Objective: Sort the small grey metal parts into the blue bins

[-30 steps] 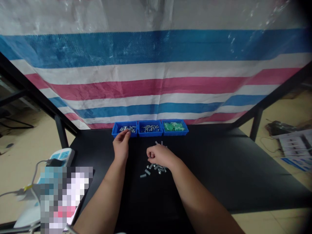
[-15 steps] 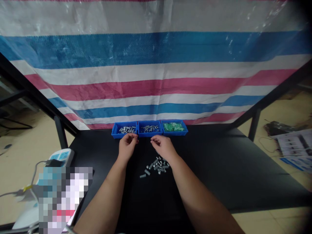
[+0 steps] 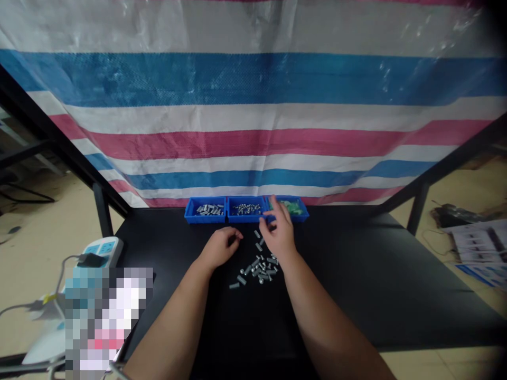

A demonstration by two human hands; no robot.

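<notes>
Your R hand [image 3: 279,232] has just swung up, fingers spread & apparently empty, to the near rim of the blue parts tray [image 3: 299,217] of green bits [image 3: 293,207], while your L hand [image 3: 219,247] has drawn back curled, grip unclear, left of the loose pile of grey metal fasteners [image 3: 257,269] on the black table [image 3: 356,274]

Striped tarp [image 3: 253,142] behind blk table [image 3: 376,274], power strip [image 3: 103,248] L, papers [image 3: 475,253] R.

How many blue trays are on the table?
3. They sit side by side along the far edge of the black table: the left tray, the middle tray and the right tray, partly behind the right hand.
</notes>
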